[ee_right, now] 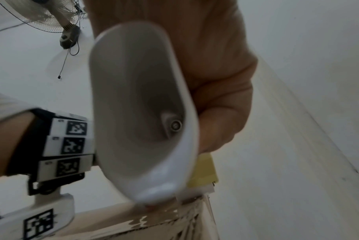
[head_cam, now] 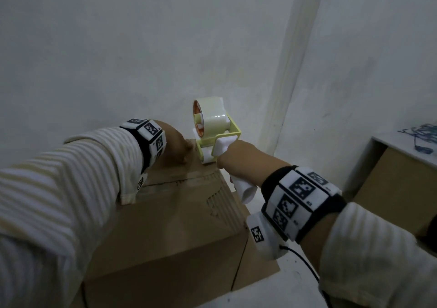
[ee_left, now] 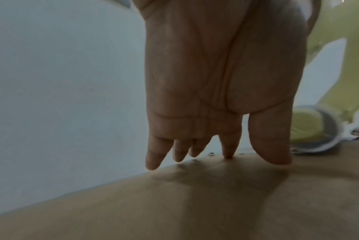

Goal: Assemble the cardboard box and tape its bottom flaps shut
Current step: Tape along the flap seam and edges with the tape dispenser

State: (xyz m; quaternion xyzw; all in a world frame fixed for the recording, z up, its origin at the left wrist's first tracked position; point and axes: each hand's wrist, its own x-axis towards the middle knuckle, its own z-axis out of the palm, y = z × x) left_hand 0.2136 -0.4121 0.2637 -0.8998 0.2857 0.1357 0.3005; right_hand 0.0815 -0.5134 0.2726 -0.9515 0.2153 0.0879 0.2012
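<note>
A brown cardboard box (head_cam: 179, 217) stands on the floor with its flaps folded flat on top. My left hand (head_cam: 176, 143) presses down near the box's far edge, fingers straight (ee_left: 227, 151) on the cardboard (ee_left: 194, 203). My right hand (head_cam: 238, 157) grips the white handle (ee_right: 141, 113) of a yellow tape dispenser (head_cam: 214, 132), which carries a roll of clear tape. The dispenser's front end rests on the box's far right corner, right beside my left hand. In the right wrist view the box's edge (ee_right: 164, 222) shows torn, peeled paper.
A white wall (head_cam: 142, 47) rises just behind the box, with a corner post (head_cam: 290, 71) to the right. A low white-topped cabinet (head_cam: 397, 177) with blue cable on it stands at the right. A wall fan (ee_right: 45, 14) shows in the right wrist view.
</note>
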